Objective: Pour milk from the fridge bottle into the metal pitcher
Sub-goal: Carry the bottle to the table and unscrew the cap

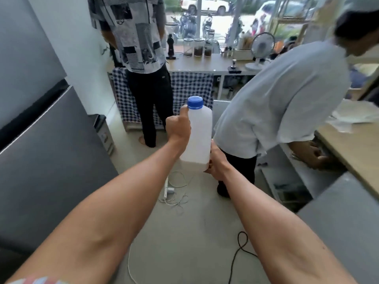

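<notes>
**A:** Your two bare forearms fill the bottom of the view, reaching out over the floor. Follow them up and you reach the milk bottle (198, 136), held upright in the air between both hands.

**B:** How am I holding it?

**A:** Your left hand (178, 128) is closed around the bottle's upper left side, thumb lying up toward the blue cap (195, 102). Your right hand (216, 163) cups the bottle's lower right corner from beneath, fingers wrapped under the base. The cap is on.

**B:** How much milk is left?

**A:** Hard to say through the cloudy plastic; I think there is only a shallow white layer at the bottom of the bottle, but I wouldn't swear to it.

**B:** So which step is this?

**A:** Carrying, I'd judge. The grey fridge (41, 152) stands to the left of the bottle with its doors closed, and nothing has been poured. The metal pitcher isn't in view anywhere.

**B:** What next, then?

**A:** Find the pitcher first, likely on the wooden table (352, 148) to the right of the bottle. A person in a pale shirt (283, 99) is bent over just right of the bottle, so go round carefully. Another person stands beyond it. Then set the bottle by the pitcher, free one hand and twist off the cap before tipping.
</notes>
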Motion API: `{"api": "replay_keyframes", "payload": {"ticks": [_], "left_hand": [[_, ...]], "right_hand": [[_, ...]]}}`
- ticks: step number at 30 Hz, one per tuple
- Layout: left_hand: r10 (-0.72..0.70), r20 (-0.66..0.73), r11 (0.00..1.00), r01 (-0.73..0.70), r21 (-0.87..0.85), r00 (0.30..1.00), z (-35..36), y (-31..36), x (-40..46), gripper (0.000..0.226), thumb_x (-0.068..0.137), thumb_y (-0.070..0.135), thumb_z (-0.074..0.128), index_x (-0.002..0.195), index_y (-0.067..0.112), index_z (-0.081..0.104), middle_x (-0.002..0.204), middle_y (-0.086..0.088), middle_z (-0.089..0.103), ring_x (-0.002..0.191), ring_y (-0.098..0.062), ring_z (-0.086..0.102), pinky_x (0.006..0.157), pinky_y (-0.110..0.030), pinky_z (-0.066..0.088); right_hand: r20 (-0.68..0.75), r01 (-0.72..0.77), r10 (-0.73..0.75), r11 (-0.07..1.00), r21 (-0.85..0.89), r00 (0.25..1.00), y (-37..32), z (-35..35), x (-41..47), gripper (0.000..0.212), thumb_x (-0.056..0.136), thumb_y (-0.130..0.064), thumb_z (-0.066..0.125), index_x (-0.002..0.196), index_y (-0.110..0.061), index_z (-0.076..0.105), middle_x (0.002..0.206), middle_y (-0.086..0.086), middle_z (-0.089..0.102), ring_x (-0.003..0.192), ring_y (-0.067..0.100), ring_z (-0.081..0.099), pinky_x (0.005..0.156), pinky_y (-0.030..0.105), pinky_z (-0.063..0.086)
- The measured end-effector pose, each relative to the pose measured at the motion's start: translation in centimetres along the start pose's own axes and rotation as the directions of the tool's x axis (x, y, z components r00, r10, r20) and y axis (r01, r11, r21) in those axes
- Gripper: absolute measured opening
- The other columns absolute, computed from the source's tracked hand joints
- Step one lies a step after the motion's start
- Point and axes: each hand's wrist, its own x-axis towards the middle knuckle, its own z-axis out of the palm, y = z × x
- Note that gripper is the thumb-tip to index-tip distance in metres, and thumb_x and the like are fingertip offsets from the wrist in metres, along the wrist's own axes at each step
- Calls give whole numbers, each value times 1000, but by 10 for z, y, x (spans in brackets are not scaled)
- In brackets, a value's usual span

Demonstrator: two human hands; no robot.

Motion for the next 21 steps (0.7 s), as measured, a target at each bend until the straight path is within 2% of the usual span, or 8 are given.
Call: {"api": "replay_keyframes", "payload": {"ticks": [3,4,7,10,13,16,17,21], "left_hand": [[-15,125,1000,16,-10,992,53,-3,-24,53,92,45,61,51,15,46,45,3,48,43,-15,42,53,-31,35],[-20,172,1000,22,-9,985,70,-5,-34,52,90,46,61,51,15,46,46,2,48,44,-16,42,54,-32,35],[-45,314,999,49,-5,948,122,-7,-70,52,83,50,60,43,21,45,42,4,46,42,-17,41,51,-31,32],[-61,417,998,56,25,907,172,-13,-106,55,88,52,61,46,18,48,46,1,48,43,-18,43,51,-30,34],[-61,531,998,62,16,845,225,-19,-151,61,94,44,61,41,20,43,45,1,42,40,-18,36,46,-27,28],[-79,643,996,85,22,762,278,-22,-207,58,96,40,61,47,20,38,45,1,37,40,-16,32,46,-26,24],[-88,669,996,88,33,738,294,-23,-226,57,96,40,61,50,19,37,46,1,37,40,-16,31,45,-25,24],[-117,760,993,84,83,639,355,-31,-302,52,97,40,60,55,17,39,48,1,40,42,-16,32,48,-28,25]], "right_hand": [[-107,38,-29,996,76,994,0,-58,-15,64,94,-75,42,118,-24,73,93,-3,77,67,16,71,62,32,57],[-134,56,-42,993,106,990,1,-78,-20,64,93,-76,44,118,-24,73,96,-2,78,72,18,73,64,35,58],[-234,123,-77,974,192,969,2,-135,-41,61,88,-73,58,119,-23,74,111,4,79,102,29,76,91,50,59],[-333,190,-103,952,241,937,3,-193,-65,63,78,-64,72,126,-22,70,123,7,74,112,31,72,101,55,53],[-434,212,-98,952,222,896,4,-249,-104,58,78,-73,65,118,-32,70,118,0,76,110,28,72,99,51,55],[-506,234,-62,930,283,860,8,-308,-152,43,100,-65,48,105,-30,73,92,-5,79,96,23,72,80,38,58],[-528,240,-51,925,296,847,11,-329,-166,42,101,-63,48,101,-29,73,85,-6,79,93,25,71,78,38,58],[-627,259,-23,922,288,779,19,-403,-225,30,97,-57,55,99,-31,70,95,-3,76,94,26,72,91,51,60]]}}
